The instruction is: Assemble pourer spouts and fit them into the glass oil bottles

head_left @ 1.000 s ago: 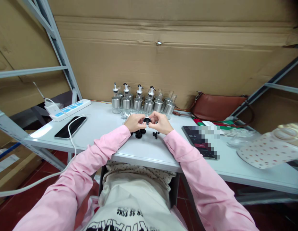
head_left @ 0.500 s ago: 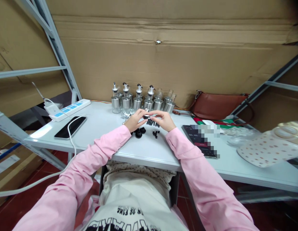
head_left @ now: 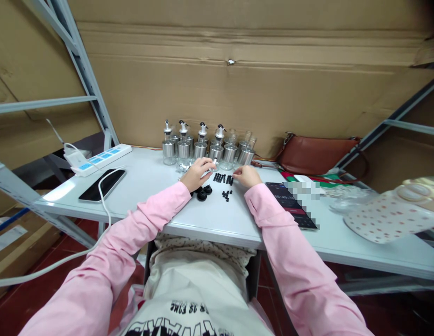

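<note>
My left hand (head_left: 197, 172) pinches a silver pourer spout (head_left: 215, 162) between thumb and fingers, just in front of the bottles. To the right, the fingertips of my right hand (head_left: 248, 176) are closed at the right end of a row of short black tubes (head_left: 220, 178), and one tube is at the fingertips. Small black caps (head_left: 226, 196) lie loose nearer to me. Round black stoppers (head_left: 202, 195) sit beside my left wrist, which partly covers them. Behind the hands stand several glass bottles with metal sleeves (head_left: 200, 150); some carry silver pourer tops (head_left: 202, 128).
On the left are a power strip (head_left: 101, 160), a dark phone (head_left: 103, 185) and a white cable (head_left: 102, 196). A second phone (head_left: 290, 205) with a lit screen, a brown bag (head_left: 315, 154) and a dotted pouch (head_left: 388, 214) lie on the right. Cardboard (head_left: 238, 93) closes off the back.
My right hand has left the spout and moved right and slightly down to the black tubes. My left hand stays nearly in place with the spout.
</note>
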A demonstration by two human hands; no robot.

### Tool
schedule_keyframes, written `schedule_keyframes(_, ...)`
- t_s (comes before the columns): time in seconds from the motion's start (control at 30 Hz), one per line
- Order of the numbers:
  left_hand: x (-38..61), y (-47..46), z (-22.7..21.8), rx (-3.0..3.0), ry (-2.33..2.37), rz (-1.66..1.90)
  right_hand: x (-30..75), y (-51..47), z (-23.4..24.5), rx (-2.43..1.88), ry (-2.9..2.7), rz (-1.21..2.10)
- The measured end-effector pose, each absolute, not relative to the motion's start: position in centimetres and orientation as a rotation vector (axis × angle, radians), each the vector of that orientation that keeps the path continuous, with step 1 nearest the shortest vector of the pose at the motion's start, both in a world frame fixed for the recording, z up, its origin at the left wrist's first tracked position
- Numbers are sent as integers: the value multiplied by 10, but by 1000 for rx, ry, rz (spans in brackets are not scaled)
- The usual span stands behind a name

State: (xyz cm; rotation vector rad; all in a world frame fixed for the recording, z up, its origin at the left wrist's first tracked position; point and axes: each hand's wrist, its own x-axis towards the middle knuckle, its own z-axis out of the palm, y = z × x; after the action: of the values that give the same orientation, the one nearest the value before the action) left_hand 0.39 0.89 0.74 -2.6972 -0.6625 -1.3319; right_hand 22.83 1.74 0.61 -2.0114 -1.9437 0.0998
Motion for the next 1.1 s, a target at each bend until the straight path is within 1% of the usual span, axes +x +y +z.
schedule_keyframes(0.13,3,10,5,-2721,-682,-1394,230,19,2,-2049,-1953,127)
schedule_keyframes(0.33,4,12,2,-2727,-805,-1384,231,20,-1,-2057,-1943,86)
schedule_keyframes(0.53,4,8,8,-2761,-695,-1330,228,18,0,-2058,-1942,125)
schedule_keyframes(0.67,4,8,6,-2803,-739,-1343,226,15,4,-2027,-1934,169)
schedule_keyframes(0.77,5,9,5,-2820,-772,-1352,223,12,11,-1877,-1832,204)
schedule_keyframes(0.93,7,9,3,-2915,-758,-1349,211,7,17,-1375,-1684,502)
schedule_keyframes(1.1,7,13,-4,-2994,-869,-1429,195,0,20,-1062,-1686,632)
